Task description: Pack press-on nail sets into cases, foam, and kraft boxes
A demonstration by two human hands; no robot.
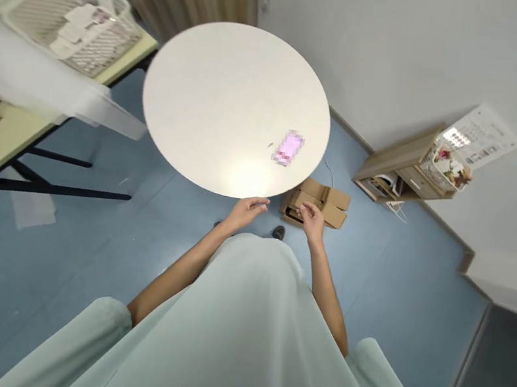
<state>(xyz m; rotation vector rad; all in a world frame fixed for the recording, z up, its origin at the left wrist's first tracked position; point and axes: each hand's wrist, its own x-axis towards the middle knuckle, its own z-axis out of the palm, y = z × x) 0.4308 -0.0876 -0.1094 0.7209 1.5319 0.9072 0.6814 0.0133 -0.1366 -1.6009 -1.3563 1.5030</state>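
"Round white table (225,95): where does it stand from you?"

"Straight ahead of me in the head camera's view, its near rim just beyond my left hand (246,210). Whether my fingers touch that rim, I cannot tell."

"And how are your hands set?"

"Left one: fingers stretched out together, thumb close by, only a narrow gap. My right hand (312,221) has its fingers curled and the thumb drawn near them, narrow too. I cannot tell whether something thin sits between the fingertips of either."

"What shows around your right hand?"

"It overlaps part of a cardboard box (319,192), which sits on the blue floor (211,238) with its flaps spread. One dark shoe (278,232) peeks out past my pale green garment (241,323), between my two hands."

"Anything on the tabletop?"

"Toward the right, near the rim, a pink item (289,148), blurred into blocks, so I can't say what it is. A small brown fleck (270,145) lies just beside it."

"And off to the sides?"

"At my left, a pale yellow table (15,133) on black legs carries a white mesh basket (98,54) with white pieces inside. At my right, near the wall, I see a wooden cabinet (404,152) with a flower basket (442,178) at one end."
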